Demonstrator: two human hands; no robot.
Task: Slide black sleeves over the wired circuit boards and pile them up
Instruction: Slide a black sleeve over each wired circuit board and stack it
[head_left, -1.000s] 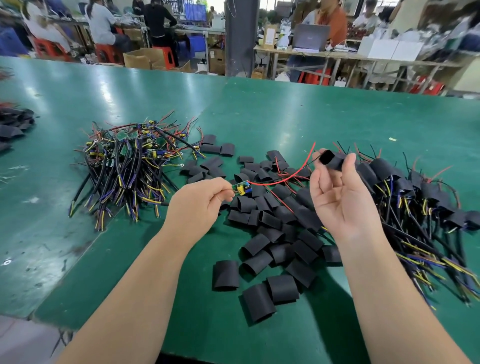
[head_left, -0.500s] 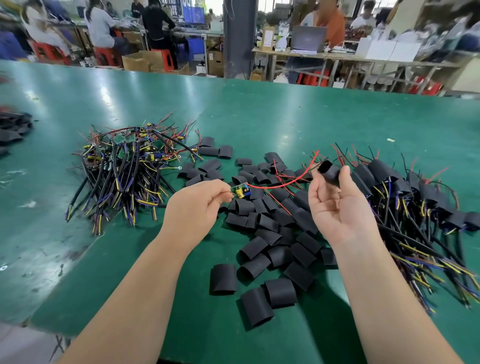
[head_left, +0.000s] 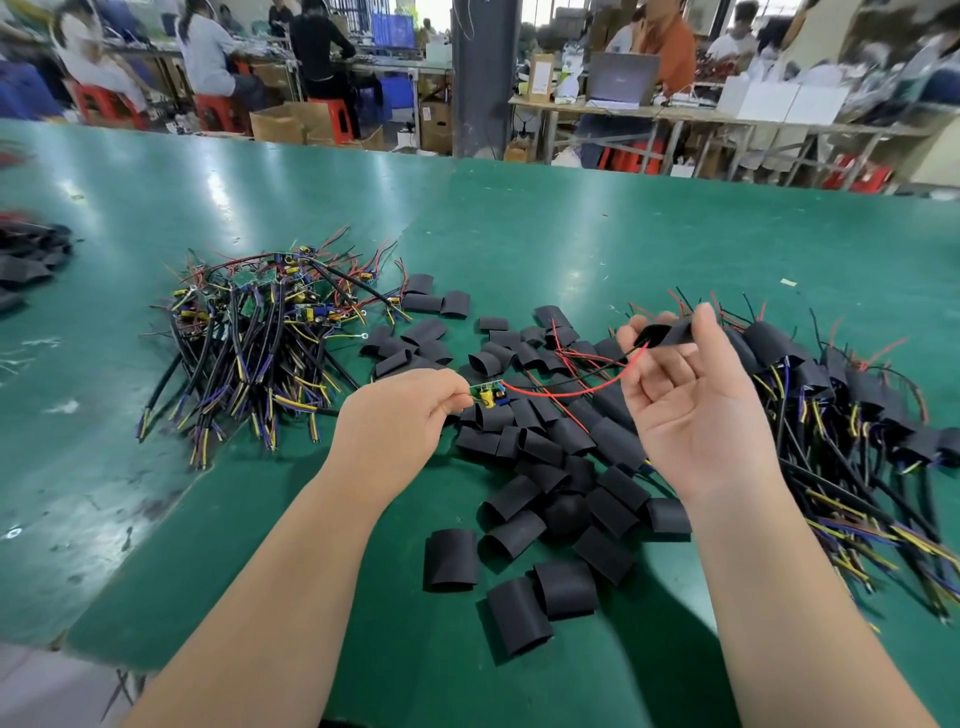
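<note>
We find the threading step in hand: the left hand (head_left: 395, 426) pinches a small circuit board (head_left: 488, 396) by its edge above the loose sleeves (head_left: 545, 452), while the right hand (head_left: 691, 410), palm up, pinches one black sleeve (head_left: 670, 334), the board's red wire (head_left: 571, 391) reaching the sleeve's mouth. We judge the next move calls for drawing the sleeve along the wires until it covers the board, then laying the unit on the sleeved pile (head_left: 831, 395) at the right, well apart from the bare boards (head_left: 254, 332)
</note>
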